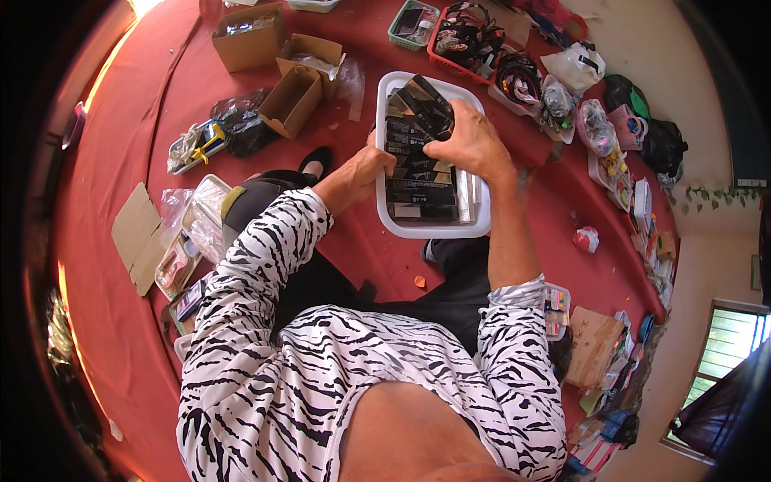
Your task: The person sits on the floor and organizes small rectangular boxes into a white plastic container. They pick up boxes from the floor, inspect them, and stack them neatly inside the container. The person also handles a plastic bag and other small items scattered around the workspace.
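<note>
A white plastic bin [431, 231] is raised in front of me above my lap. Small black printed boxes [420, 191] lie stacked in a row inside it, and a few sit tilted at the far end. Clear-and-white slim packs [465, 196] stand along the bin's right side. My left hand [368, 167] grips the left rim, thumb over the edge, its other fingers mostly hidden. Inside the bin, my right hand [473, 141] has thumb and fingers around the tilted black boxes [426, 108] at the upper right; how many it holds is hidden.
Red cloth [373, 259] covers the floor. Open cardboard boxes [292, 99] and a black plastic bag [241, 120] lie ahead to the left. A red basket of dark goods [468, 39] stands ahead to the right. Crowded trays [608, 175] line the right wall; a flat cardboard piece [137, 238] lies left.
</note>
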